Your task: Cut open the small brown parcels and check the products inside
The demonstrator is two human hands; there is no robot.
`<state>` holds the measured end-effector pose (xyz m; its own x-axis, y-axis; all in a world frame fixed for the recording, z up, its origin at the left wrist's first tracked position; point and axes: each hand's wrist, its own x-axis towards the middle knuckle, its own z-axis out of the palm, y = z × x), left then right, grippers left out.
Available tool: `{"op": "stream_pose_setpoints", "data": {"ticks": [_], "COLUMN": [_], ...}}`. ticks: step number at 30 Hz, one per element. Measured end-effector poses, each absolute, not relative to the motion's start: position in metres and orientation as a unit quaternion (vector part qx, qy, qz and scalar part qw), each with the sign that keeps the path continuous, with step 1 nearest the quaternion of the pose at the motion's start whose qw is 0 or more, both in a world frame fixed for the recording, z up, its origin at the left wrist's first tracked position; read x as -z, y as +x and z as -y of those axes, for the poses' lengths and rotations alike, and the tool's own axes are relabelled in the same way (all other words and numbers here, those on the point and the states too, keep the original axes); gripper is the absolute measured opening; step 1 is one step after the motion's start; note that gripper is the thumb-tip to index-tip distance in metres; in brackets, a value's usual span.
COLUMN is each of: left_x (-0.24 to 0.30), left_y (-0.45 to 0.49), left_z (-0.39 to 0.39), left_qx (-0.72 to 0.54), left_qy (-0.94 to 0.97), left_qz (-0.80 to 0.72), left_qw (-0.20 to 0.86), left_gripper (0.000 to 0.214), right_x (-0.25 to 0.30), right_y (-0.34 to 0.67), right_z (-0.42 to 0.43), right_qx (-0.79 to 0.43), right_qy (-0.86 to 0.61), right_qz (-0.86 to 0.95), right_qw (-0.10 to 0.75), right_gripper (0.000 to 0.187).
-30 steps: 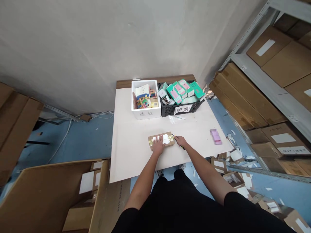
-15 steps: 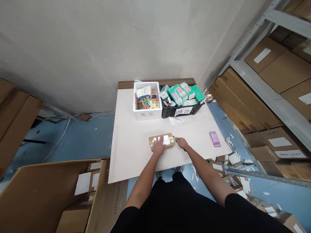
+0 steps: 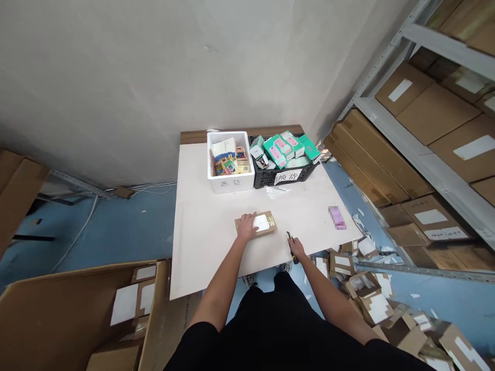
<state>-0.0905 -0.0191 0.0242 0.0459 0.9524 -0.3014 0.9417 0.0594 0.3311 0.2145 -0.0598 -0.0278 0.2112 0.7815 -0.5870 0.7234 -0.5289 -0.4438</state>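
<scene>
A small brown cardboard parcel (image 3: 263, 224) with a white label and gold tape at its ends lies on the white table (image 3: 209, 232). My left hand (image 3: 246, 226) rests on its left end, fingers curled over the edge. My right hand (image 3: 297, 251) sits near the table's front edge, to the right of the parcel and apart from it, closed round a small black and yellow cutter (image 3: 290, 239).
At the back stand a white foam box (image 3: 231, 181) of booklets and a black crate (image 3: 284, 174) of green and pink boxes. A pink item (image 3: 336, 217) lies at the right. Shelves of cartons (image 3: 429, 118) stand right, open cartons (image 3: 77, 314) left, scraps on the floor.
My right hand has drawn back from the parcel's right end to the table's front edge with the cutter. My left hand has slid to the parcel's left end. The view shifted slightly.
</scene>
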Motion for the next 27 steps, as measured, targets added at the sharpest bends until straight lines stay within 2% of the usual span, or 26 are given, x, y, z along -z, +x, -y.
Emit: {"op": "stream_pose_setpoints", "data": {"ticks": [1,4,6,8,11,15,21,24,27], "left_x": [-0.023,-0.017,-0.013,-0.009,-0.005,-0.005,-0.015,-0.017,-0.018], "left_y": [-0.099,-0.116,-0.119,-0.116,-0.104,-0.077,-0.02,-0.001,0.005], "left_z": [0.017,0.01,0.004,0.001,0.006,0.023,0.041,0.046,0.046], "left_qx": [-0.01,0.018,0.038,0.043,0.022,0.016,0.023,0.017,0.02], "left_qy": [0.685,0.664,0.65,0.643,0.629,0.599,0.547,0.559,0.556], "left_qz": [-0.69,-0.705,-0.713,-0.72,-0.745,-0.781,-0.824,-0.817,-0.813], "left_qw": [0.232,0.251,0.261,0.258,0.223,0.174,0.145,0.143,0.17], "left_gripper": [0.083,0.097,0.098,0.093,0.083,0.081,0.068,0.064,0.063], "right_x": [0.031,0.036,0.036,0.032,0.023,0.009,-0.004,-0.004,-0.005], "right_y": [0.216,0.226,0.236,0.246,0.259,0.252,0.171,0.14,0.135], "right_z": [0.068,0.081,0.076,0.06,0.022,-0.021,-0.01,0.01,0.012], "right_qx": [-0.396,-0.401,-0.406,-0.41,-0.41,-0.362,-0.397,-0.357,-0.304], "right_qy": [-0.787,-0.791,-0.785,-0.779,-0.787,-0.802,-0.666,-0.567,-0.552], "right_qz": [0.471,0.457,0.462,0.465,0.44,0.45,0.602,0.733,0.776], "right_qw": [0.043,0.06,0.071,0.091,0.135,0.155,0.19,0.119,0.027], "right_gripper": [0.024,0.048,0.06,0.064,0.065,0.068,0.046,0.048,0.054]}}
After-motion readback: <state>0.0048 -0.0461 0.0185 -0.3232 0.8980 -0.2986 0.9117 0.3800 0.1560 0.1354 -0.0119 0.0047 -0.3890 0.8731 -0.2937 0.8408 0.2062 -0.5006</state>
